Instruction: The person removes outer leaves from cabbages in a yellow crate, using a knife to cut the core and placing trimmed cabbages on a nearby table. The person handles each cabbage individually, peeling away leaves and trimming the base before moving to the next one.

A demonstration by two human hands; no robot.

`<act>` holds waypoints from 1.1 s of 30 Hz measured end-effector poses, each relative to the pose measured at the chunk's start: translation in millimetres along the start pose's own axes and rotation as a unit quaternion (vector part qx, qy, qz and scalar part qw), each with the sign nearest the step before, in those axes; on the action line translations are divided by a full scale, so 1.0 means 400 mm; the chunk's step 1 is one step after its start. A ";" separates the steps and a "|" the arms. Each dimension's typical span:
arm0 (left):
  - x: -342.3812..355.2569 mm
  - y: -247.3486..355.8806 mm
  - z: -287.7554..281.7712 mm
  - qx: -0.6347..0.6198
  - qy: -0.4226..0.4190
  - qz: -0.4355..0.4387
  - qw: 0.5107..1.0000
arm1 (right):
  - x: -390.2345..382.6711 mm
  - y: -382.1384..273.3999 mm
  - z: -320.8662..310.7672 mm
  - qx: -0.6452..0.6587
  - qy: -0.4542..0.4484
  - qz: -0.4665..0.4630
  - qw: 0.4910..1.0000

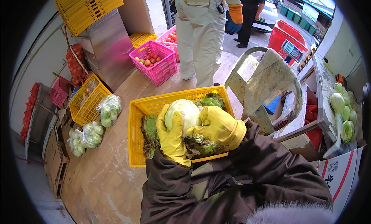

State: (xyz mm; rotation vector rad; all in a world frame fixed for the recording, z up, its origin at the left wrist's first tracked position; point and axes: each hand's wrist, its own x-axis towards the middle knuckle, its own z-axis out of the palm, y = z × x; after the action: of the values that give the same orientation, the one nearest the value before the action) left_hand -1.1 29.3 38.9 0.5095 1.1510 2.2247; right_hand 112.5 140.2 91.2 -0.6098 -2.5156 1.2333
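Observation:
A pale, round cabbage (pixel 184 111) is held over a yellow plastic crate (pixel 134 143) in front of me. My left hand (pixel 170 136), in a yellow rubber glove, cups its left side with the fingers curved up around it. My right hand (pixel 220 128), gloved the same way, grips the cabbage's lower right, fingers bent and thumb against it. Loose outer leaves, green and brownish (pixel 150 132), lie in the crate around and beneath the hands. More greens (pixel 212 101) fill its far right corner. The cabbage's underside is hidden by the gloves and leaves.
Bagged green vegetables (pixel 110 109) sit on the floor at left, beside another yellow crate (pixel 79 108). Pink crates of tomatoes (pixel 154 71) stand ahead, near a person in pale trousers (pixel 201 34). On the right are a cloth-draped chair (pixel 270 83) and a bench with wrapped cabbages (pixel 343 104).

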 end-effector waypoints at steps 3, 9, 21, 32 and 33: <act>0.003 0.006 -0.004 0.006 -0.008 0.003 1.000 | -0.003 0.043 0.003 0.057 -0.025 -0.042 0.997; 0.014 -0.002 -0.016 -0.018 -0.011 -0.017 1.000 | -0.012 0.113 0.037 0.091 0.072 -0.099 0.988; 0.050 0.015 -0.060 -0.309 -0.032 -0.163 0.936 | -0.037 0.157 -0.010 0.455 0.035 0.056 0.888; 0.051 0.004 -0.073 -0.354 -0.036 -0.213 0.910 | -0.016 0.338 0.068 0.408 0.019 0.135 0.903; 0.051 0.004 -0.073 -0.343 -0.033 -0.200 0.917 | -0.020 0.354 0.070 0.452 0.022 0.155 0.878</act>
State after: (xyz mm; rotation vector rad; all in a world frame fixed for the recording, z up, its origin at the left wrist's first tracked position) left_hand -33.6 24.2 25.3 0.0400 0.3323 2.0410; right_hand 143.0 194.8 -39.2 -0.7616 -1.5206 2.2280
